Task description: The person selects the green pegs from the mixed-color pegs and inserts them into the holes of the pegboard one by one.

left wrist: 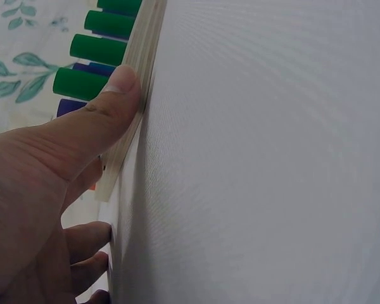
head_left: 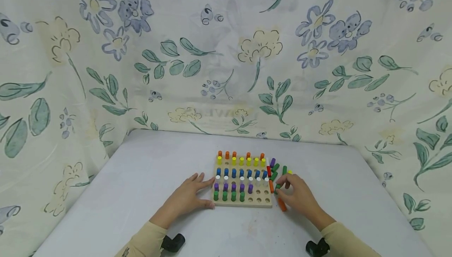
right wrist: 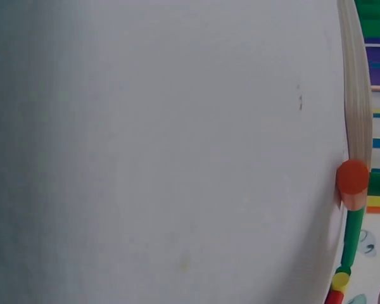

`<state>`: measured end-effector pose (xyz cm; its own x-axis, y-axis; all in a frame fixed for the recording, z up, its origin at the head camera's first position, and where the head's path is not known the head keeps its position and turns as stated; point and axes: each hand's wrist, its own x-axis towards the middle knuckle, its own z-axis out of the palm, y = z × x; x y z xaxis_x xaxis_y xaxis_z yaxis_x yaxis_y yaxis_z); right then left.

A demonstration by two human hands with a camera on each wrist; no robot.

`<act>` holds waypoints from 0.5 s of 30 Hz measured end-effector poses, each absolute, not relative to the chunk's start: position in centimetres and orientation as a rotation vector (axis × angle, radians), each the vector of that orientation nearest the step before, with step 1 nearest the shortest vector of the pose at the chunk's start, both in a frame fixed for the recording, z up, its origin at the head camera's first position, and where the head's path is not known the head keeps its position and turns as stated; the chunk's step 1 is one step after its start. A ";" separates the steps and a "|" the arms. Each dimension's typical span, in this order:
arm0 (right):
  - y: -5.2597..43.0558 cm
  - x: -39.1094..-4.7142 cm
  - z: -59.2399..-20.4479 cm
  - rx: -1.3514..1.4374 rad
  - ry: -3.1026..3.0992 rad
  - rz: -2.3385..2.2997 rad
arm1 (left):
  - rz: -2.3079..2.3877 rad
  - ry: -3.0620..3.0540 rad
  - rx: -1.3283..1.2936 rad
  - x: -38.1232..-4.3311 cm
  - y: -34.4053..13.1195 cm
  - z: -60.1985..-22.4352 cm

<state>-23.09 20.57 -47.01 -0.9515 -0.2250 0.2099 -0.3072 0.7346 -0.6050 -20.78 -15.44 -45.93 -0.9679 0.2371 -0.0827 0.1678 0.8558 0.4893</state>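
Note:
A wooden pegboard (head_left: 243, 205) lies on the table, carrying rows of orange, yellow, blue, white, purple and green pegs. My left hand (head_left: 187, 195) rests at its left side, the index finger and thumb touching the board's edge. In the left wrist view the thumb of that hand (left wrist: 44, 158) presses the board's edge near the green pegs (left wrist: 82, 83). To the right of the board, my right hand (head_left: 299, 196) pinches a green peg (head_left: 277, 188) between thumb and index finger. The right wrist view shows only bits of fingertips at its edge.
Loose pegs lie along the board's right side: an orange peg (head_left: 282, 205) nearest me, another orange peg (head_left: 271, 186), a red peg (head_left: 269, 171), a purple peg (head_left: 272, 163) and several green ones. Behind the white table (head_left: 159, 151) hangs a floral cloth (head_left: 226, 72).

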 end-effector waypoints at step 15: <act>19.6 -22.5 -46.8 0.456 -2.791 1.045 | 0.730 2.900 0.320 -20.9 -15.5 -46.3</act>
<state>-22.47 19.59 -46.76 -0.9464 -0.2350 0.2216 -0.3227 0.7152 -0.6199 -20.95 -15.51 -46.31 -0.9684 0.2369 -0.0775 0.1720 0.8602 0.4802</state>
